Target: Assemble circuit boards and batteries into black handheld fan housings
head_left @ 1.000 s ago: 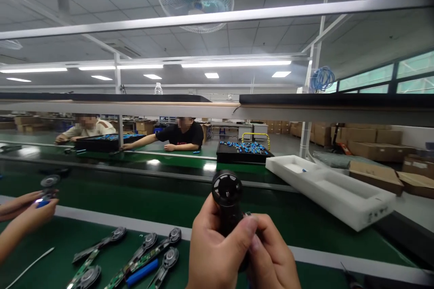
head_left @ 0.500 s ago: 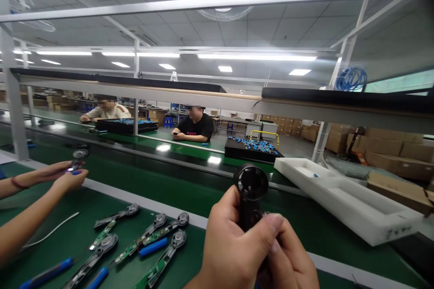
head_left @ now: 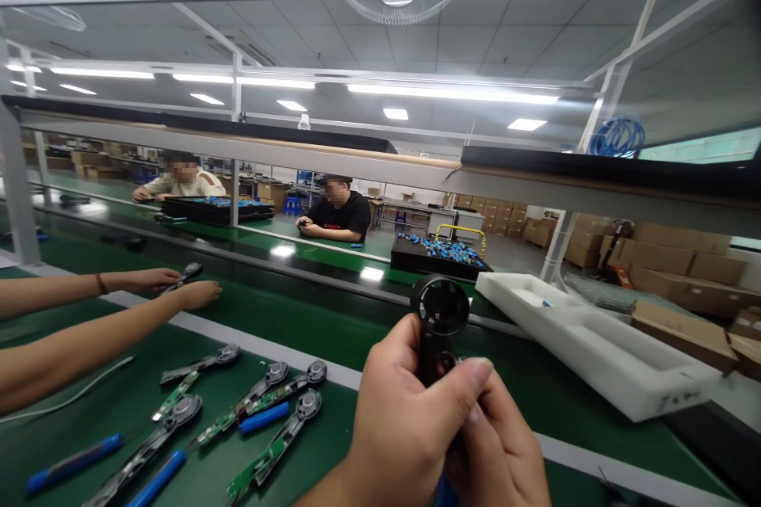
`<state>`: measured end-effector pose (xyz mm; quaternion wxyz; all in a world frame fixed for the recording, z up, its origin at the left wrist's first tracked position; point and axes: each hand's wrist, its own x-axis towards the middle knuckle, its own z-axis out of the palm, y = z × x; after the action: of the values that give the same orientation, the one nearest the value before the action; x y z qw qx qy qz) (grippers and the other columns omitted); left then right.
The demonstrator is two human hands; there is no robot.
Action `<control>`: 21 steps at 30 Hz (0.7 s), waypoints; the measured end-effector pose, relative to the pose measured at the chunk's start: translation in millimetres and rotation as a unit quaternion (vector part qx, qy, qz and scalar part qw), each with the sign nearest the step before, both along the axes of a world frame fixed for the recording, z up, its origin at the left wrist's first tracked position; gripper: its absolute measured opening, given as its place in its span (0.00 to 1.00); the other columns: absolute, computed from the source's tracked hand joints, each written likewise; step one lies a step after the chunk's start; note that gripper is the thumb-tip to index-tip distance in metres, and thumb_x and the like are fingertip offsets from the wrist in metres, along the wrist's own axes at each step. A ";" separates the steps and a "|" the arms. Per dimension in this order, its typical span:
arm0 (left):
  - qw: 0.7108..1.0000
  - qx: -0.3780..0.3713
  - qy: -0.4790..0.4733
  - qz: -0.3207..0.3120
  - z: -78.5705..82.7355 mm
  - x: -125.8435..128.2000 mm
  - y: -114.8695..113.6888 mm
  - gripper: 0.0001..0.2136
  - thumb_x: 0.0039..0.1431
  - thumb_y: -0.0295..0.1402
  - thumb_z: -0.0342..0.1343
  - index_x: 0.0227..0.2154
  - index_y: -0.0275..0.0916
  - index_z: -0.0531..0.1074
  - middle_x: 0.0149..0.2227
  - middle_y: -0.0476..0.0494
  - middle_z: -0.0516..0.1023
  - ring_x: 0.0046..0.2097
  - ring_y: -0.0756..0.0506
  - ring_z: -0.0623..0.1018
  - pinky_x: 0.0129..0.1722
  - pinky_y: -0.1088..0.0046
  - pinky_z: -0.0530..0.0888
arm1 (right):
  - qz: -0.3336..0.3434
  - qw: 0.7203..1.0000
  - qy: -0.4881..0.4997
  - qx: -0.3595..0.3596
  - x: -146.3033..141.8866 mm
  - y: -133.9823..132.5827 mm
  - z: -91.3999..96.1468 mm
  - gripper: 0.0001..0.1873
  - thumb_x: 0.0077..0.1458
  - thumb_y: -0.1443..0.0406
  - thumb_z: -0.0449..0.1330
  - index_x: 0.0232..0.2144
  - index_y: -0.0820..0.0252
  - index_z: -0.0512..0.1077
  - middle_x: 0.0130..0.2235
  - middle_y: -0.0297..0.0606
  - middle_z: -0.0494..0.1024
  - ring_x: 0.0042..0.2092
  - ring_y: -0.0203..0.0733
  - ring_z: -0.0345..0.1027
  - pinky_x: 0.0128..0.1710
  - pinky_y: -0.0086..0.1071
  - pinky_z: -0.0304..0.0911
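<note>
Both my hands are raised over the bench around a black handle-shaped housing [head_left: 441, 307] with a round, hollow head facing me. My left hand [head_left: 401, 412] wraps its neck, with the thumb pressed across the front. Close against it, my right hand [head_left: 502, 444] grips the lower part, most of which the fingers hide. Something blue shows below, between the palms. To the left on the green bench lie several grey half-housings [head_left: 184, 410] with round ends, some carrying green circuit boards [head_left: 246, 475]. Blue cylindrical batteries [head_left: 265, 417] lie among them.
A co-worker's hands [head_left: 199, 293] hold a similar part at the left. A white foam tray [head_left: 600, 348] stands at the right across the belt. Black trays [head_left: 410, 257] of blue parts and two seated people are beyond. A metal frame crosses overhead.
The co-worker's hands have moved right and outward over the belt with their part. My hands keep the same hold on the black housing. The view has shifted slightly.
</note>
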<state>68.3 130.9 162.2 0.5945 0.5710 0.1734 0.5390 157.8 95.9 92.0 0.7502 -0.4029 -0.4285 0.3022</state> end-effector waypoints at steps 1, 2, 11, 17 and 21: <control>1.000 -0.014 -0.016 -0.022 -0.5 0.8 3.9 0.13 0.49 0.36 0.69 0.27 0.38 0.69 0.22 0.56 0.64 0.25 0.54 0.63 0.24 0.80 0.64 | 0.008 1.000 0.013 0.003 1.6 1.5 -0.2 0.20 0.60 0.47 0.64 0.36 0.57 0.78 0.24 0.34 0.72 0.24 0.38 0.64 0.21 0.27 0.61; 0.998 -0.033 -0.033 -0.052 -1.3 2.1 9.1 0.15 0.48 0.38 0.70 0.27 0.38 0.69 0.22 0.56 0.65 0.24 0.55 0.63 0.23 0.81 0.63 | 0.021 0.999 0.026 0.006 3.7 3.5 -0.6 0.19 0.59 0.47 0.65 0.36 0.57 0.77 0.24 0.33 0.71 0.23 0.37 0.63 0.21 0.26 0.60; 0.988 -0.090 -0.055 -0.111 -18.1 24.3 54.9 0.25 0.48 0.56 0.68 0.27 0.37 0.72 0.22 0.53 0.68 0.24 0.52 0.66 0.24 0.78 0.65 | 0.064 0.997 0.042 -0.010 22.7 26.6 0.6 0.17 0.62 0.50 0.62 0.31 0.57 0.70 0.18 0.21 0.54 0.19 0.30 0.43 0.16 0.22 0.45; 0.999 -0.026 -0.023 -0.040 -27.8 32.6 58.7 0.25 0.52 0.58 0.66 0.31 0.37 0.78 0.25 0.53 0.71 0.28 0.51 0.67 0.29 0.77 0.65 | -0.058 0.997 -0.058 0.005 23.7 35.2 2.9 0.17 0.64 0.51 0.57 0.34 0.58 0.72 0.21 0.25 0.57 0.21 0.33 0.47 0.19 0.25 0.48; 0.999 -0.030 -0.018 -0.038 -35.2 34.8 56.7 0.27 0.57 0.61 0.60 0.39 0.38 0.79 0.19 0.56 0.66 0.21 0.52 0.62 0.26 0.74 0.65 | -0.068 0.992 -0.100 0.023 24.2 37.2 0.1 0.18 0.66 0.51 0.55 0.33 0.58 0.73 0.21 0.26 0.59 0.22 0.34 0.50 0.19 0.26 0.49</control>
<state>103.1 187.6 127.0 0.6344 0.5493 0.1563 0.5209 182.0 133.2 92.2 0.7316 -0.4418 -0.4797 0.1984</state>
